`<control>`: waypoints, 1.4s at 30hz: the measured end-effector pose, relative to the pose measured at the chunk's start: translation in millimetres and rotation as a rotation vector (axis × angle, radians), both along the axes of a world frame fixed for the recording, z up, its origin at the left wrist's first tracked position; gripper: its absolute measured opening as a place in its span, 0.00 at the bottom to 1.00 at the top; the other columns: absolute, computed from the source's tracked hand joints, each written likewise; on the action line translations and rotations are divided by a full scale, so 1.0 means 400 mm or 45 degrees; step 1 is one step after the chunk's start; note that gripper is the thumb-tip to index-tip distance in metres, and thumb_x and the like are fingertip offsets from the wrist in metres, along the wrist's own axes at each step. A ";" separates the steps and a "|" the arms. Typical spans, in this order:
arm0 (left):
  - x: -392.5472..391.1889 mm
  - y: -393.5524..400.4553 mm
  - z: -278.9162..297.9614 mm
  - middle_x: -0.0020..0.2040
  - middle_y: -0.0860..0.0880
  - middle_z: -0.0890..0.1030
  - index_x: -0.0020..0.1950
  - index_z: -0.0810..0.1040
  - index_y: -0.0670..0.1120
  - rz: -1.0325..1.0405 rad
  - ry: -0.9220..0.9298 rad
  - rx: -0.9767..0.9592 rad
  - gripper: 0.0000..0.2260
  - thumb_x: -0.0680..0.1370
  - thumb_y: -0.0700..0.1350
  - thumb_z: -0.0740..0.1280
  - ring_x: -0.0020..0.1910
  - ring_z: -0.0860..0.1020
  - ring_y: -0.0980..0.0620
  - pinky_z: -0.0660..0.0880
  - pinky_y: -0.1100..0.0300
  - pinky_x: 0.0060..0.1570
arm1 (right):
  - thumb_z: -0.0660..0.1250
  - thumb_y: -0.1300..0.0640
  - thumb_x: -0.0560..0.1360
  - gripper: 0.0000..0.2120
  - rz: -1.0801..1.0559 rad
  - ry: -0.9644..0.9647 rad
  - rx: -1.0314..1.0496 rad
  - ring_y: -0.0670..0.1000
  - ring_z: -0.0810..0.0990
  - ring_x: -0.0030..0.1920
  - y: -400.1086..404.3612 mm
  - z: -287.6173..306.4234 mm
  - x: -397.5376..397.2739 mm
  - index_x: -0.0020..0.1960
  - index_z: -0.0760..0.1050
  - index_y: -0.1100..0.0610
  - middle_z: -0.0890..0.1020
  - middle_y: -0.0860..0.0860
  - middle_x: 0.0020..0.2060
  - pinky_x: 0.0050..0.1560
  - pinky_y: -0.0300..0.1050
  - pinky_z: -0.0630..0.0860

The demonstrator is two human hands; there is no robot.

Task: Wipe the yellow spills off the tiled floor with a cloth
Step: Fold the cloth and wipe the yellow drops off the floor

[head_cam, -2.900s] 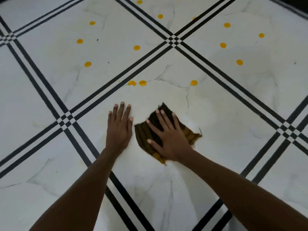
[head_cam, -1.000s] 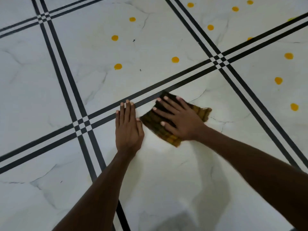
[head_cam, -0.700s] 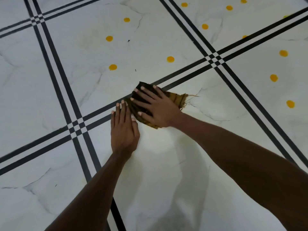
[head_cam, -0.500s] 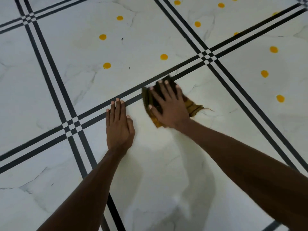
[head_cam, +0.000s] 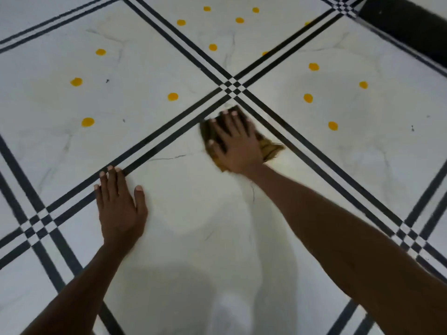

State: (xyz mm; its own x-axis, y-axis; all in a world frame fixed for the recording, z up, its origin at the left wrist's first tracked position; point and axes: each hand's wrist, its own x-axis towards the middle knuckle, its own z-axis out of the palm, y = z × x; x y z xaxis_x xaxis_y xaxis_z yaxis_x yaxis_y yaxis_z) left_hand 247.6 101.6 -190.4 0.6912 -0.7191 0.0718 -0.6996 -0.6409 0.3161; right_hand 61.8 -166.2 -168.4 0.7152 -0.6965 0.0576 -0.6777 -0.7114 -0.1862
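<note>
My right hand (head_cam: 235, 143) presses flat on a dark brown and yellow cloth (head_cam: 271, 149), which lies on the white tiled floor (head_cam: 193, 213) just below a crossing of black grout lines (head_cam: 231, 87). The cloth is mostly hidden under the hand. Flat on the floor lower left rests my left hand (head_cam: 119, 206), fingers straight, fingertips at a black line. Several round yellow spills dot the tiles beyond: one (head_cam: 173, 96) left of the crossing, others on the left (head_cam: 87, 122) and right (head_cam: 332, 125).
A dark band (head_cam: 406, 27) runs along the floor's edge at the top right. More yellow spots (head_cam: 212, 47) lie on the far tile. Another line crossing (head_cam: 38, 224) sits left of my left wrist. My shadow falls on the near tile.
My right hand has slid the cloth up and to the right, toward the line crossing. The view has shifted, so my left hand sits lower and farther from the cloth.
</note>
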 end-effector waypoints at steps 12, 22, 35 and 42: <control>-0.224 -0.226 0.070 0.83 0.40 0.61 0.82 0.61 0.38 -0.331 0.271 -0.179 0.27 0.86 0.52 0.51 0.85 0.53 0.45 0.55 0.45 0.83 | 0.47 0.34 0.84 0.34 -0.462 0.062 0.080 0.60 0.52 0.85 0.013 -0.007 -0.292 0.85 0.55 0.50 0.55 0.57 0.85 0.83 0.69 0.46; -0.417 -0.397 0.103 0.80 0.38 0.64 0.69 0.74 0.37 -0.351 0.578 -0.087 0.18 0.84 0.48 0.64 0.82 0.57 0.39 0.59 0.47 0.80 | 0.46 0.43 0.86 0.29 -0.026 -0.066 0.267 0.53 0.52 0.85 0.227 -0.010 -0.353 0.85 0.56 0.53 0.57 0.52 0.85 0.85 0.58 0.46; -0.453 -0.427 0.276 0.61 0.45 0.82 0.63 0.71 0.51 -0.457 1.332 -0.042 0.11 0.83 0.46 0.68 0.60 0.81 0.46 0.82 0.56 0.53 | 0.76 0.50 0.77 0.34 -0.247 0.048 0.887 0.63 0.56 0.80 0.072 0.161 -0.433 0.79 0.67 0.52 0.62 0.58 0.79 0.80 0.61 0.56; -0.414 -0.497 0.405 0.50 0.47 0.85 0.68 0.77 0.47 -0.754 1.306 -0.206 0.17 0.80 0.37 0.71 0.51 0.84 0.51 0.81 0.63 0.48 | 0.82 0.46 0.69 0.19 -0.381 -0.248 0.958 0.55 0.84 0.58 -0.001 0.284 -0.536 0.55 0.85 0.55 0.87 0.54 0.52 0.63 0.52 0.78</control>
State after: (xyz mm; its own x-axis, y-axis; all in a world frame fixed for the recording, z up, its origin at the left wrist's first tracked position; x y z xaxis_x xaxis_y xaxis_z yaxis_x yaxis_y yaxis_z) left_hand 82.0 -97.1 -28.5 0.0435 -0.9786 -0.2010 -0.2468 -0.2054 0.9470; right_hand -152.8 -166.7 -54.7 0.5188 -0.7578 -0.3957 -0.7249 -0.1446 -0.6735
